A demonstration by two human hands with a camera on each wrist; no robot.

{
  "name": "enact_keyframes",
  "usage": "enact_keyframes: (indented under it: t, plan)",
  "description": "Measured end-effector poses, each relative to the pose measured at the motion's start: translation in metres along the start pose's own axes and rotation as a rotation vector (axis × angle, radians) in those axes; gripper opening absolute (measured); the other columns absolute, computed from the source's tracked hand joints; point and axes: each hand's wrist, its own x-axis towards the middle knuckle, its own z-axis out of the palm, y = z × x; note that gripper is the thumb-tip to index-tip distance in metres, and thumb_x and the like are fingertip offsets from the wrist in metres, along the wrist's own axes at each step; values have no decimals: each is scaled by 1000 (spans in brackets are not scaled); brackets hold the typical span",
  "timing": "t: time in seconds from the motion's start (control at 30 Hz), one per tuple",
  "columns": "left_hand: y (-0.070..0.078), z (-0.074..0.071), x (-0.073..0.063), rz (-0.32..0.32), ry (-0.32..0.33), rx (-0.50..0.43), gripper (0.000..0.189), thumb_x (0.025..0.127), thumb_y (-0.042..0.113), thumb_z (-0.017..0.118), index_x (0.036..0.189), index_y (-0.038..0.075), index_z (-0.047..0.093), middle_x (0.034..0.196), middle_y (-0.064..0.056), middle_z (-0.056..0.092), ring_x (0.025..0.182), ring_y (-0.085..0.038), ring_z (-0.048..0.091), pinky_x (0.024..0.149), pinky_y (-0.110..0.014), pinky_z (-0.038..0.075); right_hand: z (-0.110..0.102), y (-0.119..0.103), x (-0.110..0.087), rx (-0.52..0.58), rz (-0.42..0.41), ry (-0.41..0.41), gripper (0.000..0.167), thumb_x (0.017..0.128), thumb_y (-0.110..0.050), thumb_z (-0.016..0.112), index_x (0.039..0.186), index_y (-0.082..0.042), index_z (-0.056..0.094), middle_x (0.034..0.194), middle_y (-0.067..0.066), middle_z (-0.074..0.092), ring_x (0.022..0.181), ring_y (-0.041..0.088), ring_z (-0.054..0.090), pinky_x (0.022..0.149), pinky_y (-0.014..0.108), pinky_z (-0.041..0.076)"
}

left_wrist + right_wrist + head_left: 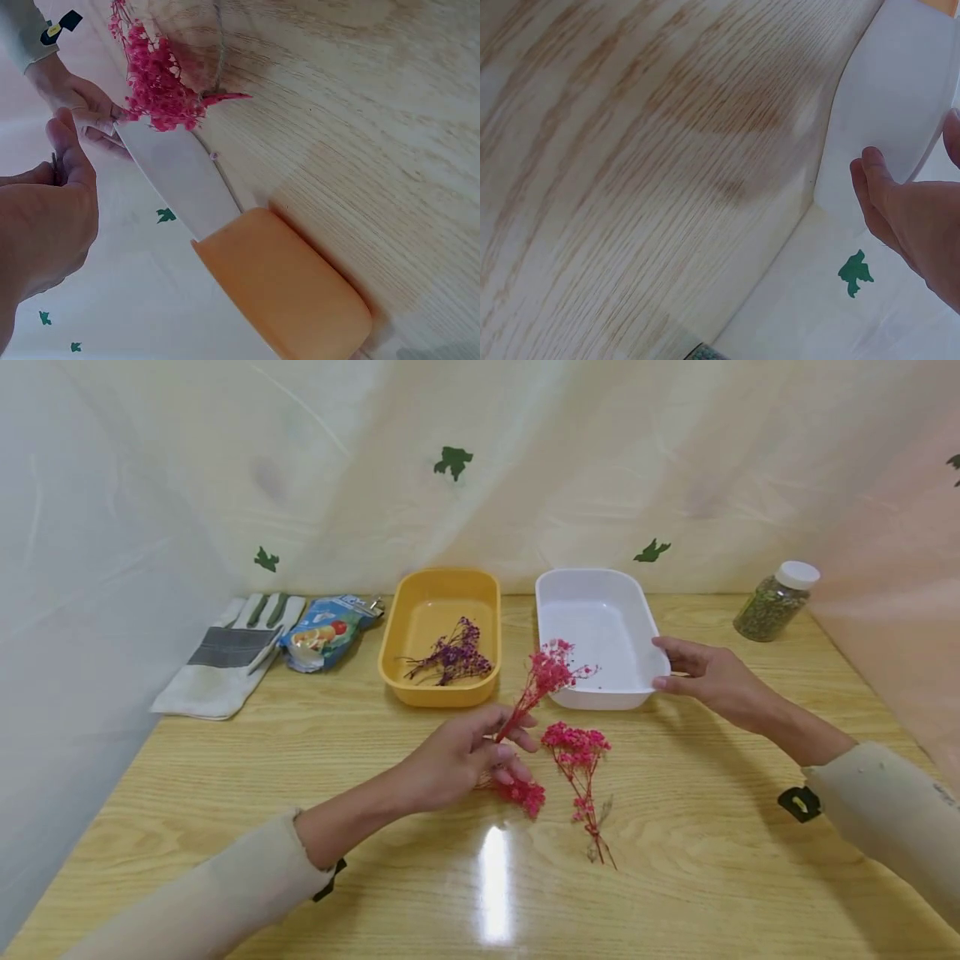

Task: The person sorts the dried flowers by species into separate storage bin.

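Note:
My left hand [450, 764] pinches the stems of a pink dried flower sprig [551, 670], its blossom head tilted up over the near left corner of a white tub [600, 700]. At that tub's right side, my right hand [720, 681] grips the rim between thumb and fingers; the right wrist view shows fingers [874, 169] against the outer wall. Two more pink sprigs lie on the table: one [577, 747] in front of the white tub, the other [525, 795] partly hidden beneath my left hand.
Left of the white tub stands a yellow tub [442, 696] with purple dried flowers [459, 656] inside. Further left lie a blue fruit-printed pouch [322, 635] and white-and-grey work gloves [225, 660]. A white-capped jar [772, 606] stands at the back right, near the cloth wall.

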Motion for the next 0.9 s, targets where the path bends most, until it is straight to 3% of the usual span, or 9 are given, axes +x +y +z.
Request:
enact_keyframes:
  t: [0.23, 0.47, 0.6, 0.67, 0.73, 0.8, 0.9]
  plan:
    - [-2, 1, -2, 9, -64, 9, 60, 98, -11, 41, 152, 5, 22, 95, -23, 67, 87, -27, 69, 81, -43, 57, 0, 2, 1, 11, 2, 1, 73, 95, -25, 62, 152, -2, 23, 147, 27, 36, 130, 40, 40, 79, 5, 44]
    - [-1, 1, -1, -30, -91, 26, 83, 97, -12, 40, 154, 33, 0, 92, -18, 70, 89, -30, 68, 82, -44, 56, 0, 3, 1, 22, -3, 2, 73, 95, -25, 63, 152, -3, 23, 147, 27, 36, 130, 40, 40, 79, 5, 44]
    - [-1, 0, -1, -86, -126, -17, 86, 97, -12, 40, 153, 30, -10, 98, -20, 70, 87, -29, 69, 82, -41, 56, 0, 3, 0, 25, -14, 2, 72, 95, -24, 63, 151, -2, 23, 147, 27, 36, 130, 40, 41, 80, 6, 44]
    - [-1, 1, -1, -104, -129, -16, 76, 98, -10, 40, 155, 18, -1, 105, -23, 68, 87, -27, 69, 80, -38, 57, 0, 3, 0, 28, -13, 3, 72, 95, -23, 63, 151, -2, 23, 147, 27, 36, 130, 40, 41, 79, 6, 45]
    - [-1, 2, 0, -112, -109, 15, 58, 98, -8, 41, 151, 7, 22, 114, -22, 65, 88, -25, 69, 80, -34, 57, 1, 3, 0, 28, -11, 3, 72, 95, -23, 63, 151, -2, 23, 147, 27, 36, 130, 41, 41, 79, 6, 45]
    - [-1, 2, 0, -104, -69, 56, 37, 99, -7, 42, 135, -2, 42, 119, -22, 62, 90, -23, 69, 79, -32, 57, 1, 2, 0, 23, -9, 4, 72, 95, -23, 63, 151, -2, 23, 147, 27, 36, 130, 41, 41, 79, 6, 44]
    - [0, 3, 2, -81, 12, 101, 17, 98, -6, 45, 112, -7, 55, 114, -23, 61, 89, -25, 69, 79, -35, 57, 1, 2, 0, 17, -6, 4, 73, 95, -24, 63, 151, -2, 23, 147, 27, 37, 130, 40, 41, 79, 5, 44]
